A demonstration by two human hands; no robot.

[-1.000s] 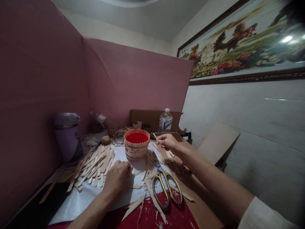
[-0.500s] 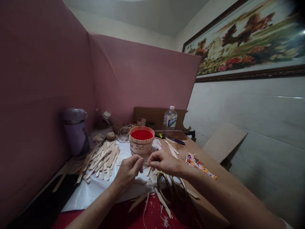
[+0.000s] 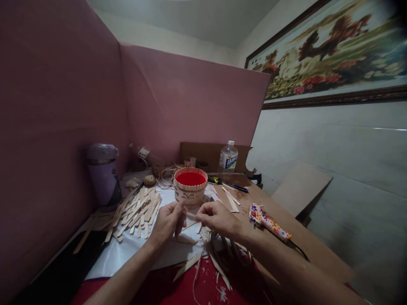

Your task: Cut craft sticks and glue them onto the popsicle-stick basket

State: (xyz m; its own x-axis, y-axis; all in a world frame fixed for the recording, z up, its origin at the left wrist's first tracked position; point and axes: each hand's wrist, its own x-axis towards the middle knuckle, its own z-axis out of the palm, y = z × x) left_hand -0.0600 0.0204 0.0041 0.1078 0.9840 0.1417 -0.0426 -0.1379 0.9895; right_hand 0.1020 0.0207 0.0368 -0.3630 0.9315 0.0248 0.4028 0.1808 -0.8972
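Between my hands runs a small, thin strip of wood, pale like the craft sticks around it. My left hand pinches its left end between thumb and fingers. The fingers of my right hand are closed on the other end. Just beyond them stands a round basket with a scalloped rim, a dark leaf-like pattern on its side and a red inside. Under my right forearm lie what look like scissors with brass-coloured handles, partly hidden. Cut stick pieces lie below my hands.
A heap of craft sticks lies left, beside a purple flask. A flower-patterned glue gun with a cord lies right. Behind are a clear bottle, a blue pen-like tool and a ball of twine.
My hands have drawn slightly apart, so more of the strip shows between them. The brass-coloured handles under my right arm have shifted and look blurred. The view has moved slightly.
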